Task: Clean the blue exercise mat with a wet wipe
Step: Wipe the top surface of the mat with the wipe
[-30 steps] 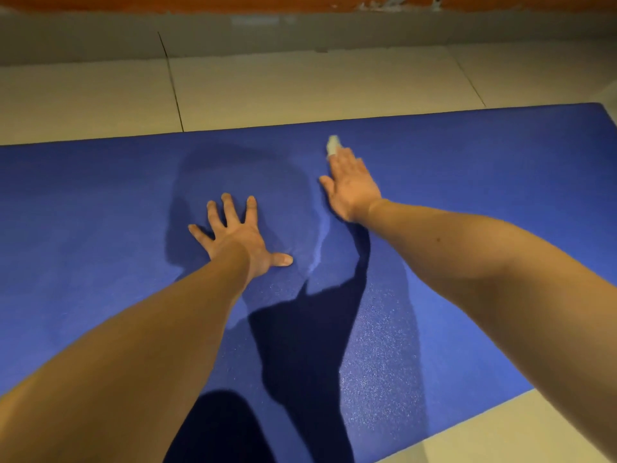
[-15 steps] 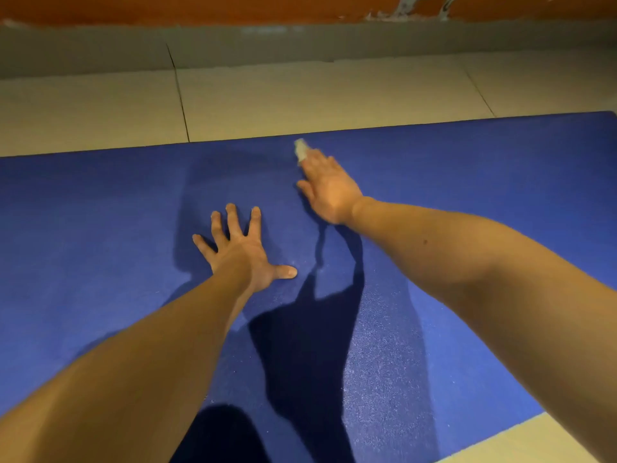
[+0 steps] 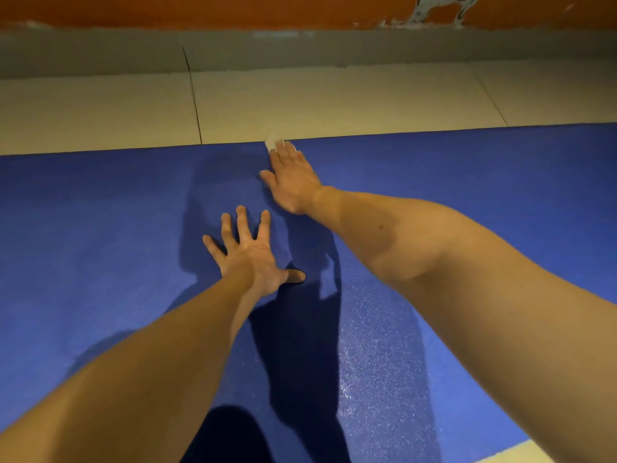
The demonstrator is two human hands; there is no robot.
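The blue exercise mat [image 3: 100, 235] spreads across the whole width of the floor in front of me. My left hand [image 3: 248, 252] lies flat on the mat's middle with fingers spread. My right hand [image 3: 292, 177] reaches forward with straight fingers, pressing a white wet wipe [image 3: 271, 142] onto the mat at its far edge. Only a small corner of the wipe shows beyond the fingertips. A shiny damp patch [image 3: 377, 349] glistens on the mat below my right forearm.
Pale floor tiles [image 3: 334, 101] lie beyond the mat, ending at a grey skirting [image 3: 300, 51] under an orange wall. Another strip of tile [image 3: 507, 454] shows at the bottom right corner. My shadow falls across the mat's centre.
My right hand has slid the wipe forward and leftwards to the mat's far edge. My left hand has stayed planted on the mat.
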